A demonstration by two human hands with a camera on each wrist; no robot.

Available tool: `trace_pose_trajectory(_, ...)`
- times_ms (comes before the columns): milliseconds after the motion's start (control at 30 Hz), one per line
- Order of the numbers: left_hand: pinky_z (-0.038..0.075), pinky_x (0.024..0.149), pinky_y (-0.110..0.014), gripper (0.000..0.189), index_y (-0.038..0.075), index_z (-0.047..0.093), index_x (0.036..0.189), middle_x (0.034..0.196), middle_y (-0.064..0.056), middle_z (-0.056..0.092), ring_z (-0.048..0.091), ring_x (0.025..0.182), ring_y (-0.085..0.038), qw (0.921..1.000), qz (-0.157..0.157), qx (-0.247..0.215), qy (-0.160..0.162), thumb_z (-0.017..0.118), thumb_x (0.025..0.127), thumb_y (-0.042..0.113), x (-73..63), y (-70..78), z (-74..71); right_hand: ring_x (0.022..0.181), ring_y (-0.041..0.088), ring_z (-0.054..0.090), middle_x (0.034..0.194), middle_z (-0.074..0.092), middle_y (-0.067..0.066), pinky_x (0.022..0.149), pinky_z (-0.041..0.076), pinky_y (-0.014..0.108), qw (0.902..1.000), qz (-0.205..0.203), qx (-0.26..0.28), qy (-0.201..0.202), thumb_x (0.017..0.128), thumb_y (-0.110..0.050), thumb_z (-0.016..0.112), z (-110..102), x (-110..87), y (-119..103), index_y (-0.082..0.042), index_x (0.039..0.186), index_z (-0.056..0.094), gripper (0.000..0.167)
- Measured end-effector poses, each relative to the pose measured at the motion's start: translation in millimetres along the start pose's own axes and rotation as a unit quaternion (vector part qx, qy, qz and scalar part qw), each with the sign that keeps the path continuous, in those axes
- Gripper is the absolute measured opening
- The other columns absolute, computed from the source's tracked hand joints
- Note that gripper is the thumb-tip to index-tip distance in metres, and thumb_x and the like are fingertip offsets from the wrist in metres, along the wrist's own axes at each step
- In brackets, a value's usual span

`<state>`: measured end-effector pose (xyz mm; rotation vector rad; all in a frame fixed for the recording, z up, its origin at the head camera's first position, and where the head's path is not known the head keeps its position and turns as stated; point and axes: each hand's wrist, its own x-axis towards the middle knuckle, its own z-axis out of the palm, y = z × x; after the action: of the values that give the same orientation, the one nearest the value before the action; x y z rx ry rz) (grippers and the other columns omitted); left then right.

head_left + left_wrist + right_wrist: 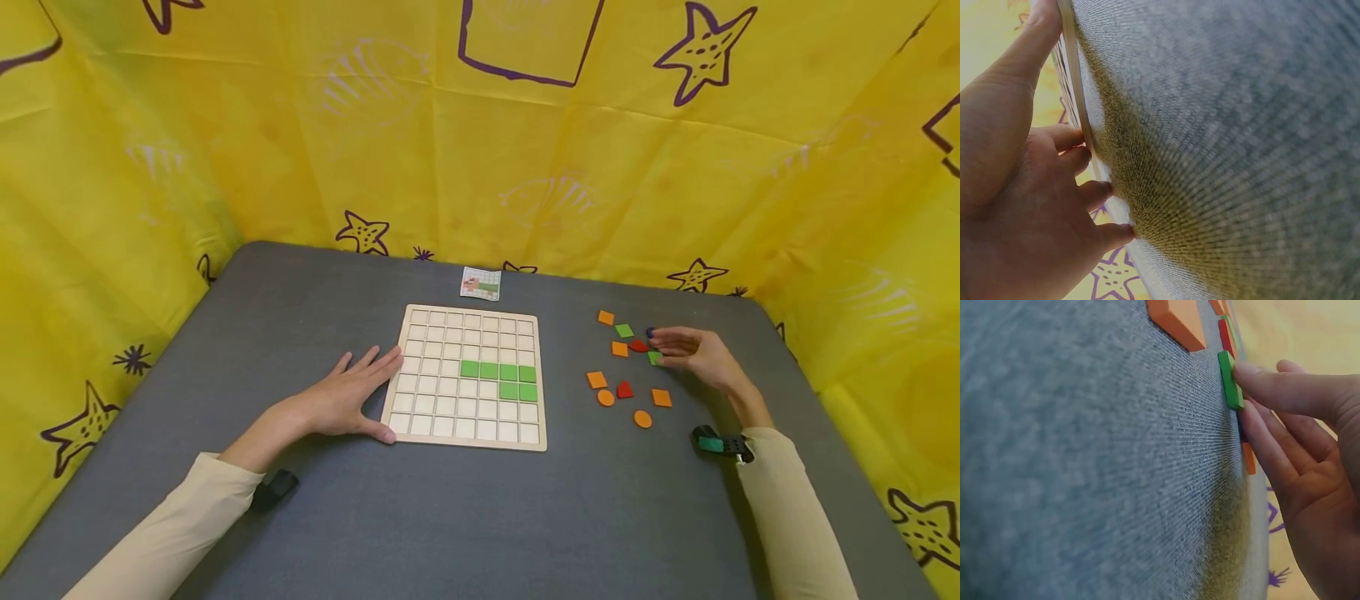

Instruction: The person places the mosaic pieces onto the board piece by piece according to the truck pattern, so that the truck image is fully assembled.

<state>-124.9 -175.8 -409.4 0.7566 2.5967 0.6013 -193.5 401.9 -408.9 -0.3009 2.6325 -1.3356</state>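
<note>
Grid board [468,388] on the table [420,525] is steadied, presumably against slippage, by the spread-fingered left hand [345,400] at 9 o'clock, while a green tile [1228,381] at 3 o'clock is pinched by the right hand [701,354].

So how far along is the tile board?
Partway, it seems. Done: six green tiles sit in the board, four in one row, two in the row below. In hand: the right hand pinches a seventh green tile off the board; the left hand touches the board's left edge. Left, probably: loose orange tiles, red tiles and one more green tile. The card is too small to read.
</note>
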Motion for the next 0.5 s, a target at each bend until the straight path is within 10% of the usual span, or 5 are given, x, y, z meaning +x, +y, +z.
trace_pose_trajectory(500,-0.002,0.112,-0.067,0.12,0.007,0.014,0.157,0.164,-0.011,0.008,0.003,0.149,-0.04,1.0,-0.001,0.003,0.001,0.076,0.071,0.063,0.8,-1.4,0.6,0.098,0.005,0.066,0.119,0.065,0.025,0.079,0.051,0.013,0.9965,-0.018,-0.08,0.014,0.085,-0.003,0.075,2,-11.2,-2,0.003,0.128,0.06,0.046)
